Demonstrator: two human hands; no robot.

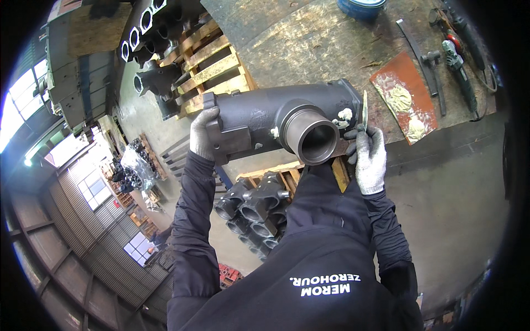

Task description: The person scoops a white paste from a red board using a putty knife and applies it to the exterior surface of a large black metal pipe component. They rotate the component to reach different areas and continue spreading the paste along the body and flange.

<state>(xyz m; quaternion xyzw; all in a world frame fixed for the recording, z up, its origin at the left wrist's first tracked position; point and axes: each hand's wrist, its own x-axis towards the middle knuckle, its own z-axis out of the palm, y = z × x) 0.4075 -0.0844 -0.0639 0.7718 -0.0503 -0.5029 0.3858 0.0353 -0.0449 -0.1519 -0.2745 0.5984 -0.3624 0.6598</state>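
A black cast-metal pipe fitting (248, 113) lies across the near edge of the workbench, its machined round outlet facing me. Gloved in grey-white, my left hand (203, 135) is closed around the flange at the fitting's left end. My right hand (370, 160), gloved too, grips a thin putty knife (365, 110) with its blade pointing up, beside the fitting's right end. Pale putty dabs (345, 115) stick to the casting right of the outlet, with smaller ones on its left. On the reddish-brown sheet (411, 69) to the right sit smeared mounds of putty (401, 99).
An angle grinder (461, 74), a hammer (434, 66) and a flat metal bar (411, 41) lie on the bench (309, 49) at the right. A blue tub (361, 6) stands at the far edge. Similar castings (259, 207) sit on a pallet below; wooden pallets (212, 69) stand left.
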